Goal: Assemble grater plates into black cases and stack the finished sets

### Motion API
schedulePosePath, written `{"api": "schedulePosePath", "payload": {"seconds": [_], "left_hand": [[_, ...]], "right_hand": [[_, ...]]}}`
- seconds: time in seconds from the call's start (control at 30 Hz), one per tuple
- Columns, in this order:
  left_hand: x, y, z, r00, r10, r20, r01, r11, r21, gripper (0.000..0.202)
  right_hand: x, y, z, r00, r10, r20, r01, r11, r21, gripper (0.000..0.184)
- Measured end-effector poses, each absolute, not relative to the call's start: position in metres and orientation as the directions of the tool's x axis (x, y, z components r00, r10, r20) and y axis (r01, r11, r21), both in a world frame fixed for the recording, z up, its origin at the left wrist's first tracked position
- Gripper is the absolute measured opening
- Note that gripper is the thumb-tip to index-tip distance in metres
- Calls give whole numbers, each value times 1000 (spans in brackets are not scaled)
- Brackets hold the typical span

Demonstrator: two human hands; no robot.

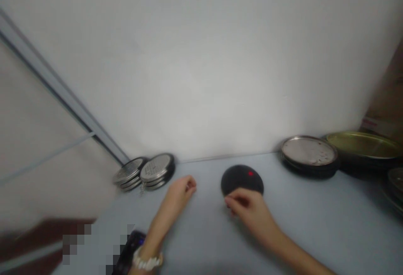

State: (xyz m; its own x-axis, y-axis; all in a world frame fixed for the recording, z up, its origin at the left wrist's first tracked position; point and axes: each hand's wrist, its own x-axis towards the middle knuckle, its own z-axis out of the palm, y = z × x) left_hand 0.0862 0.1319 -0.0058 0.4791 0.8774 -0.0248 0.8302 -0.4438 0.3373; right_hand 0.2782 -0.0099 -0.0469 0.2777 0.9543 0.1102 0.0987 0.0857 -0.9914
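My left hand [181, 189] is over the grey table [201, 233], fingers curled together; blur hides whether anything small is in them. My right hand [248, 208] has its thumb and fingers pinched in front of a round black disc [237, 178] with a red spot, covering the disc's near edge. I cannot make out anything in that pinch. Left of my left hand, two short stacks of round silver perforated discs [157, 168] lean close together, with a small dangling chain or similar bits at their front.
A black round tray [310, 151] with small pieces in it stands at the back right. Beside it is a larger yellowish tray [365, 145], with another dark round container [396, 180] at the right edge. A dark phone-like device [130, 250] lies by my left wrist. Behind rises a white wall [201, 65].
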Motion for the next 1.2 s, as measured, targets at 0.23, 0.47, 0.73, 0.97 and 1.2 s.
{"api": "schedulePosePath", "payload": {"seconds": [0.23,0.47,0.73,0.97,1.2], "left_hand": [[69,178,-18,401,888,-227,913,-367,176,7],[87,177,-13,395,862,-317,914,-403,42,10],[101,172,-5,445,824,-349,874,-485,-29,12],[101,165,-3,524,783,-335,847,-520,110,7],[126,128,-9,714,673,-196,623,-482,616,19]], "right_hand": [[277,-7,-55,249,968,32,-16,37,-999,25],[283,-4,-59,206,979,5,-80,21,-997,29],[280,0,-76,137,990,-36,-181,-11,-983,31],[285,-3,-68,152,988,-14,-58,-5,-998,16],[288,-5,-54,162,987,26,-38,32,-999,19]]}}
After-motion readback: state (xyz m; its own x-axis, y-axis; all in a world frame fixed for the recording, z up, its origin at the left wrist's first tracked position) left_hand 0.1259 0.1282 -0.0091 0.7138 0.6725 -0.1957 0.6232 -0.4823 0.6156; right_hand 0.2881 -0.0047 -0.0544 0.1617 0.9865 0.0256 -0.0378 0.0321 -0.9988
